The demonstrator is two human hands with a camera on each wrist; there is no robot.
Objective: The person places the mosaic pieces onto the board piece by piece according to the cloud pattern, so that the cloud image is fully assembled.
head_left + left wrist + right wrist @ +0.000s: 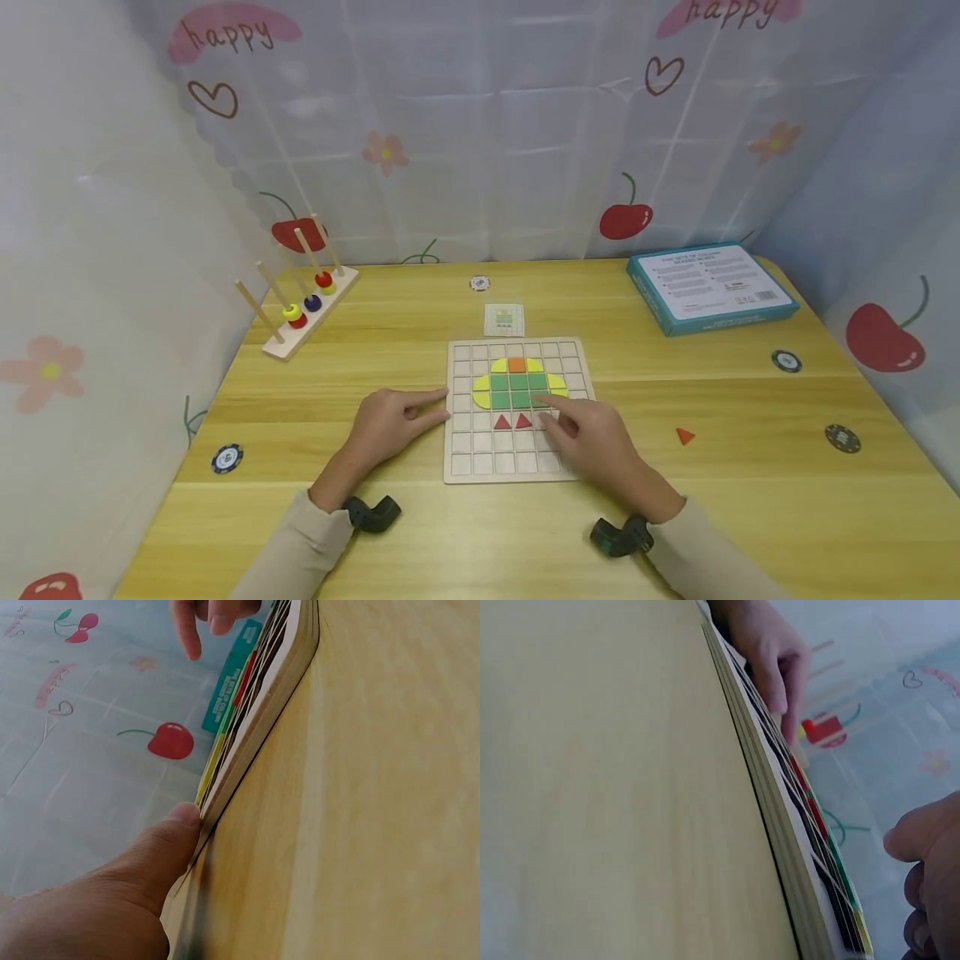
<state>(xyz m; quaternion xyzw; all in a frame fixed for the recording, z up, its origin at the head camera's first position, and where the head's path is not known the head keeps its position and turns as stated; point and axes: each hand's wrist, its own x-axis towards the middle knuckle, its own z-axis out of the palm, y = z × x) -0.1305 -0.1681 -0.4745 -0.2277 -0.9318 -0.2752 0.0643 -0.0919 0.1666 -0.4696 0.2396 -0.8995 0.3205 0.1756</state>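
A wooden grid board (461, 467) lies on the table, bearing several green squares (519, 382), yellow rounded pieces (482, 398), an orange square (517, 365) and two red triangles (522, 422). At the board's left edge my left hand (386, 425) rests its fingertips, thumb and forefinger apart; its thumb (181, 815) touches the rim in the left wrist view. Over the board's right part is my right hand (596, 437), forefinger stretched to the lower right green square and thumb apart from it. No piece shows between its fingers. A loose orange-red triangle (685, 436) lies to the right.
Behind the board lies a small pattern card (504, 320). A peg stand with beads (296, 333) stands at the back left, and a teal-edged box (712, 287) at the back right. Several poker chips, including a blue one (227, 458), are spread about the table.
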